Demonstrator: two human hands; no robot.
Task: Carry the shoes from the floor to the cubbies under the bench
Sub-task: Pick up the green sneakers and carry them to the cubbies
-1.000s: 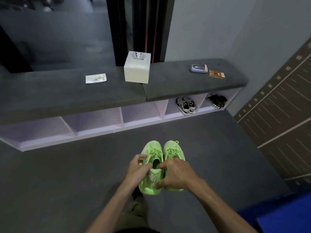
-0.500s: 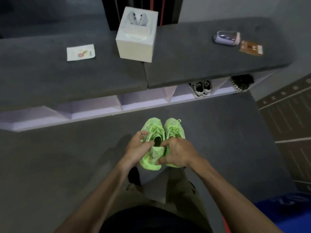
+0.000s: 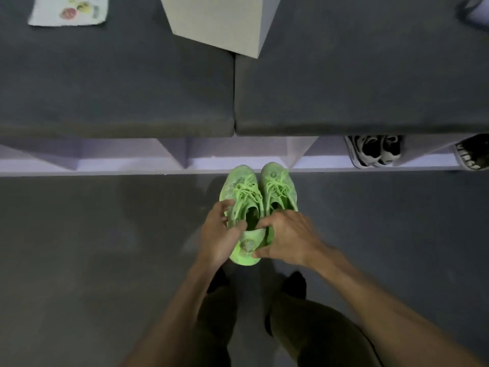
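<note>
The left hand's fingers [image 3: 225, 205] are curling round the outer side of the left green shoe [image 3: 242, 192], the thumb pressing in at its collar, so the left hand [image 3: 219, 234] is gripping that shoe. The right hand's fingers [image 3: 267, 221] are spreading over the back of the right green shoe [image 3: 277, 186], one dipping between the two collars, while the thumb is hooking under the left shoe's heel; the right hand [image 3: 287, 239] is clamping the pair together. Both wrists are angling inward, and the bare forearms are reaching forward from the bottom edge. The shoes are lying side by side, touching, toes pointing at the cubbies [image 3: 238, 152], their tips overlapping the cubbies' lower lip in this view; whether they are resting on the floor [image 3: 79, 247] I cannot tell. Below the hands, the legs [image 3: 219, 313] are standing on the floor. The bench [image 3: 119, 88] is overhanging the cubbies and hiding most of their depth. A box [image 3: 219, 22] and a small packet [image 3: 68, 10] are sitting on the bench. To the right, black-and-white shoes [image 3: 375, 151] are filling one cubby, and a dark shoe [image 3: 473, 154] is showing at the edge.
</note>
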